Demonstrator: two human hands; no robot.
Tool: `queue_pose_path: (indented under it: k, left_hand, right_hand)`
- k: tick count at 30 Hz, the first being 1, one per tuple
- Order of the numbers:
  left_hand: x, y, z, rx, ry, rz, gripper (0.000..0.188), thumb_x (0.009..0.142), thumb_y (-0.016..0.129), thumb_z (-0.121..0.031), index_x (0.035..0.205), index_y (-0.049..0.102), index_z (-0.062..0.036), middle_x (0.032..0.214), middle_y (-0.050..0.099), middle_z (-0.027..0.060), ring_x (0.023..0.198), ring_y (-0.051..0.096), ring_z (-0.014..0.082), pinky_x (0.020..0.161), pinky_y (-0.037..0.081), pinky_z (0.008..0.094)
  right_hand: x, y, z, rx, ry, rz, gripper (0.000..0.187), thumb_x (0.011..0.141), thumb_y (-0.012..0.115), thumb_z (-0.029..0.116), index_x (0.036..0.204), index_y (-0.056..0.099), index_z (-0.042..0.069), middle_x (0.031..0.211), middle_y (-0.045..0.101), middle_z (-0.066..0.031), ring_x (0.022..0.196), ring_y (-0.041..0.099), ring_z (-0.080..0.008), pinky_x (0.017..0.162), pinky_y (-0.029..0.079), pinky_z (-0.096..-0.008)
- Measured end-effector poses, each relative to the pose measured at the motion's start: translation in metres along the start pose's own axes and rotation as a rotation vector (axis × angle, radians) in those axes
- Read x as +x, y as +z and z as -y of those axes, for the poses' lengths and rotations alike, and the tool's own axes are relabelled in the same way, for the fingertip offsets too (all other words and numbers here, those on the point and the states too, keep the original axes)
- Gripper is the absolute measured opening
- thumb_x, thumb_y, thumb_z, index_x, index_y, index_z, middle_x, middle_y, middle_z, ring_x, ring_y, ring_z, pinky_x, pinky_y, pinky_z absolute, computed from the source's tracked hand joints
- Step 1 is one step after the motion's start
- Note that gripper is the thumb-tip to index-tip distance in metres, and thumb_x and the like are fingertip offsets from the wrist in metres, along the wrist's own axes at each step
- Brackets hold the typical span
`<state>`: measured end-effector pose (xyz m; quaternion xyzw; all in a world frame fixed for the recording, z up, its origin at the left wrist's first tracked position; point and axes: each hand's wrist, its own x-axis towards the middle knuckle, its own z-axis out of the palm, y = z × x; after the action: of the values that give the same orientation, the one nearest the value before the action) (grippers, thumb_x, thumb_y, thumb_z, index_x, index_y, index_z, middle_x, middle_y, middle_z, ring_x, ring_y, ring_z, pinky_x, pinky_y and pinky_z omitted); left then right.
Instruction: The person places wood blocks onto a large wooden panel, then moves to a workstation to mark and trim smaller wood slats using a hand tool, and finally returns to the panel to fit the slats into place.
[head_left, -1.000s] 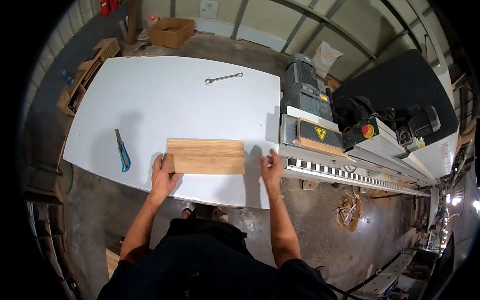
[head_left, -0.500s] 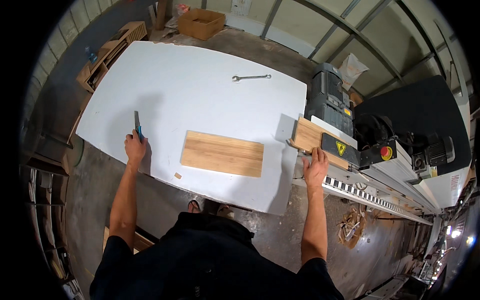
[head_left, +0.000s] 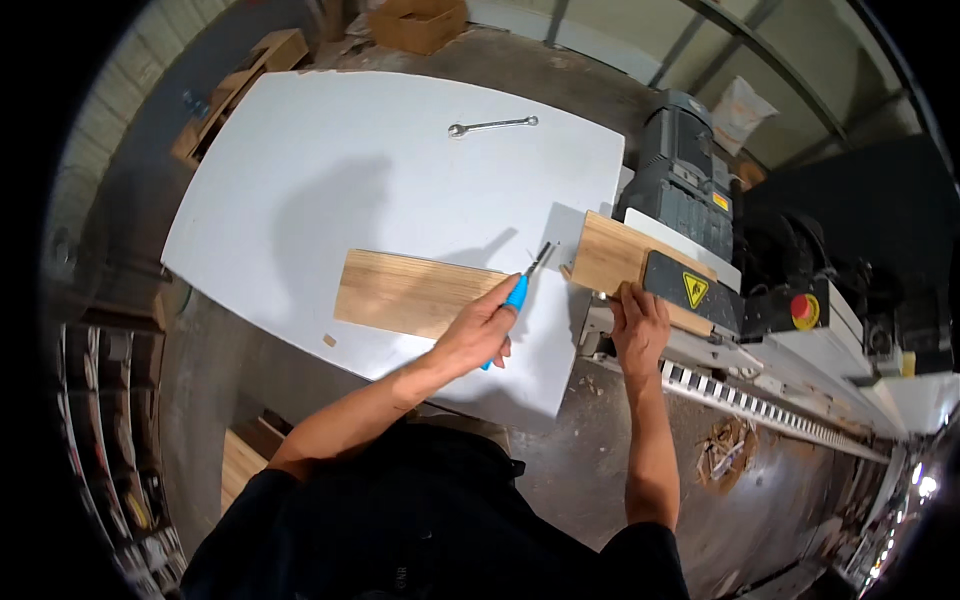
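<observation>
My left hand (head_left: 478, 328) is closed round a blue-handled tool (head_left: 517, 292) with a narrow dark blade. It hangs over the right end of a loose wood-grain board (head_left: 410, 290) and hides part of it. The blade points up and right toward a second wood-grain board (head_left: 610, 250), apart from it. That board lies partly under a black guard (head_left: 675, 283) of the machine. A short thin strip (head_left: 567, 272) sticks out at its left end. My right hand (head_left: 641, 322) grips the near edge of this second board, fingers bent beside the guard.
A combination wrench (head_left: 493, 126) lies at the back of the white table (head_left: 250, 200). Near its front edge rests a small wood chip (head_left: 329, 340). Right of the table stand a grey motor (head_left: 682, 150), a red stop button (head_left: 804, 308) and a toothed-looking rail (head_left: 745, 405).
My left hand has swung right with the blue-handled tool, from the table's left side to beside the machine. My right hand stays at the second board, its fingers more bent. The view has shifted slightly.
</observation>
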<state>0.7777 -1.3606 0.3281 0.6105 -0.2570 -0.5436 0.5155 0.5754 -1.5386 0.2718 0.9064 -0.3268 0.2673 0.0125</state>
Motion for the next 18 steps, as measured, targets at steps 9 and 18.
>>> queue_pose_path:
  k: [9, 18]
  left_hand:
    - [0.001, 0.076, -0.024, 0.024, -0.174, -0.159, 0.052, 0.097, 0.034, -0.015, 0.147, 0.021, -0.0043, 0.088, 0.044, 0.0037, 0.059, 0.051, 0.0105, 0.051, 0.049, 0.0267]
    - [0.004, 0.105, -0.039, 0.029, -0.285, -0.193, 0.055, 0.097, 0.037, -0.017, 0.146, 0.017, -0.0007, 0.08, 0.045, 0.0024, 0.055, 0.05, 0.01, 0.051, 0.049, 0.0268]
  right_hand:
    - [0.008, 0.002, -0.011, 0.127, -0.048, -0.029, 0.029, 0.075, 0.071, 0.015, 0.103, 0.068, 0.006, 0.101, 0.064, -0.005, 0.082, 0.057, -0.0259, 0.074, 0.047, -0.0374]
    - [0.011, 0.003, -0.021, 0.139, -0.056, -0.031, 0.025, 0.074, 0.072, 0.016, 0.097, 0.07, 0.005, 0.097, 0.064, -0.0039, 0.076, 0.053, -0.024, 0.068, 0.044, -0.0355]
